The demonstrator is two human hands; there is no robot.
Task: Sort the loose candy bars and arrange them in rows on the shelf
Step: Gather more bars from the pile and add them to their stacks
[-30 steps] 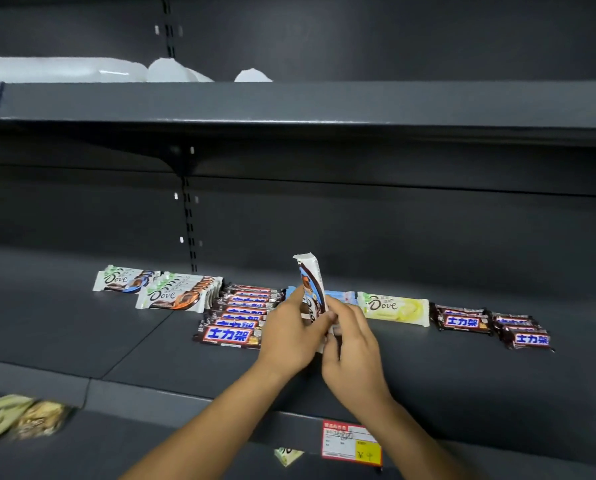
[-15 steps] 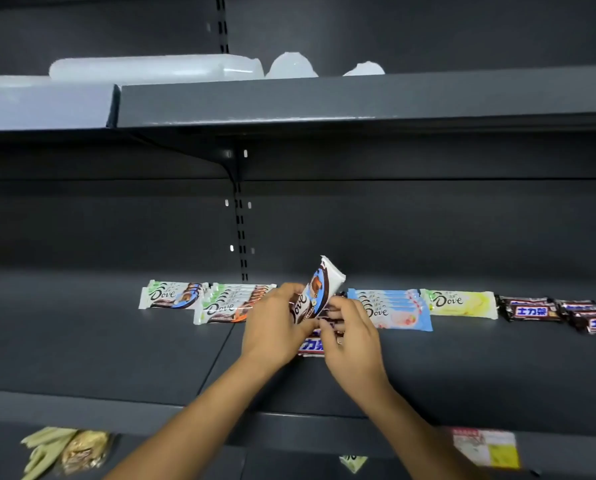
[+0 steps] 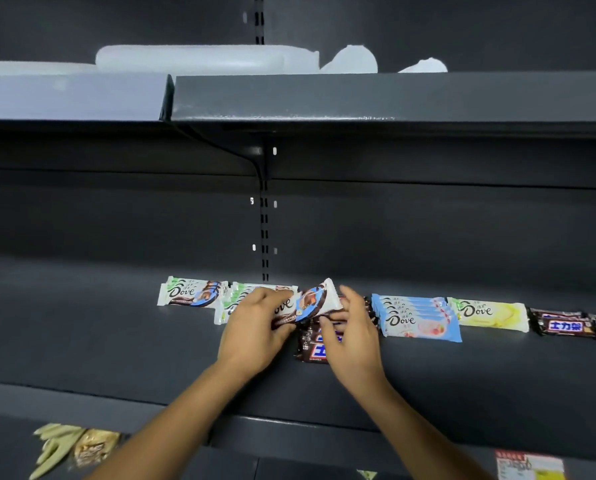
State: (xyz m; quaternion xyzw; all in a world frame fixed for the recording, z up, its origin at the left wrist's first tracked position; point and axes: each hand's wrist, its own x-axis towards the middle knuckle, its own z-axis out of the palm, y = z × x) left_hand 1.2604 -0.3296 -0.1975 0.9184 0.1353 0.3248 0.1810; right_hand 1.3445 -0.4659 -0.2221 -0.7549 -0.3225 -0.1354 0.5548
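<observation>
The dark metal shelf [image 3: 116, 341] carries the whole sort along its back part, under an upper shelf [image 3: 358, 98] with pale packages on top. From the person's left the row runs: a stack of white Dove bars with blue-brown print [image 3: 190, 293], a second white Dove stack [image 3: 234, 301] partly hidden by the left hand, a pile of dark Snickers bars [image 3: 312, 344] under both hands, a fanned stack of light-blue Dove bars [image 3: 416, 317], a yellow-white Dove bar [image 3: 490, 314], and more Snickers bars [image 3: 563, 323] running off the right edge. On the lower shelf lie pale green and tan snack packs [image 3: 74, 446], and a red-yellow price tag [image 3: 528, 465] shows at the lower right.

The left hand [image 3: 255, 330] pinches one white Dove bar [image 3: 310, 303] by its left end, holding it tilted, raised just above the Snickers pile. The right hand [image 3: 352, 337] is spread, fingers [image 3: 350, 296] loose beside the bar's right end and over the Snickers pile; whether it touches the bar I cannot tell.

The step in hand looks like sorting this single bar out of the wrong pile. Its blue-brown print seems to match the white Dove stacks on the left, so the next move likely calls for carrying it leftward, laying it flat and squaring it onto a matching stack, then straightening the Snickers pile beneath.
</observation>
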